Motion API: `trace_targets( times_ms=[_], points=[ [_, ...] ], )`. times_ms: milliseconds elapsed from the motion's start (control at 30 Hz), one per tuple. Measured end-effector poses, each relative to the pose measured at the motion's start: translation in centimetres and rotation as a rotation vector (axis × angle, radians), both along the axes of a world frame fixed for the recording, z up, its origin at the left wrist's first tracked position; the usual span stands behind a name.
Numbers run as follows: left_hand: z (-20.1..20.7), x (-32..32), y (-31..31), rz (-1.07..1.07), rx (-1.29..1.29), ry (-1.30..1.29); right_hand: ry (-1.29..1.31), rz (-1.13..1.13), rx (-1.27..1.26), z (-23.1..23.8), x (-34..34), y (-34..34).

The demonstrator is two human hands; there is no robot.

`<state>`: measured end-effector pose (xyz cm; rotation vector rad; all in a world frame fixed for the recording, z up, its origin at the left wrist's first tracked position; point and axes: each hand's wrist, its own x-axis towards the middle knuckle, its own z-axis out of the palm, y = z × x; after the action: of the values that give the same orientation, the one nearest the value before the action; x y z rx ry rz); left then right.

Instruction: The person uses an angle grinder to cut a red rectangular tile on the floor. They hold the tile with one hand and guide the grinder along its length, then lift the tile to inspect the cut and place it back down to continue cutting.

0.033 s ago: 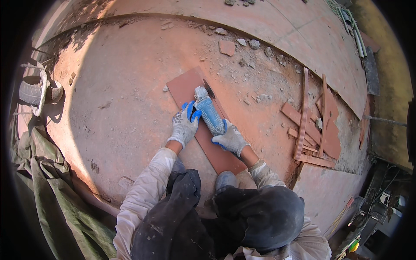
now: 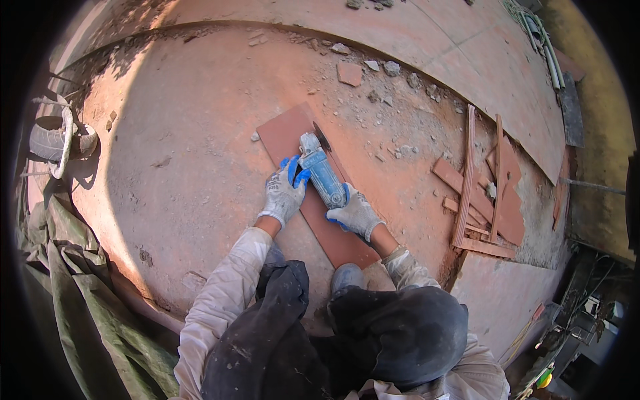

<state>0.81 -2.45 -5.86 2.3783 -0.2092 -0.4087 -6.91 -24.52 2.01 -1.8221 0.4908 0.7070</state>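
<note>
A blue angle grinder [image 2: 321,175] lies slantwise over a long reddish-brown tile [image 2: 285,133], its dark disc [image 2: 323,137] at the tile's right-hand edge. My right hand [image 2: 358,212], in a grey glove with blue palm, grips the rear end of the grinder's body. My left hand [image 2: 285,191], gloved alike, is closed at the left side of the grinder near its head; the fingertips are partly hidden. The near end of the tile lies beside my shoe [image 2: 347,277]. Whether the disc is spinning cannot be made out.
Strips and broken pieces of red tile [image 2: 511,213] are piled to the right. Rubble [image 2: 392,69] and a tile fragment [image 2: 349,74] lie along a raised slab edge beyond. A green tarp [image 2: 80,287] bunches at the left, below a round worn container [image 2: 53,140].
</note>
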Motion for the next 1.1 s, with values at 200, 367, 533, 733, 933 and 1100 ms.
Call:
trace_targets(
  times_ms=[200,367,533,733,933,1100],
  points=[
    [0.8,1.2,-0.4,0.019,-0.028,-0.011,-0.005,0.002,-0.018,0.0,1.2,-0.2],
    [1.9,1.6,-0.6,0.038,0.012,-0.060,0.016,0.013,-0.005,-0.1,1.9,-0.1],
    [1.8,2.3,-0.3,0.003,0.076,-0.011,-0.001,0.015,-0.015,-0.2,2.4,0.2],
    [1.4,3.1,-0.3,0.019,0.070,-0.090,0.023,0.035,-0.045,0.1,3.1,0.4],
    [2.0,3.8,-0.3,0.038,0.013,-0.055,-0.002,0.046,-0.039,0.3,3.8,0.4],
    [1.8,4.3,-0.2,0.032,0.036,-0.076,-0.055,0.068,-0.106,-0.6,4.0,0.6]
  ],
)
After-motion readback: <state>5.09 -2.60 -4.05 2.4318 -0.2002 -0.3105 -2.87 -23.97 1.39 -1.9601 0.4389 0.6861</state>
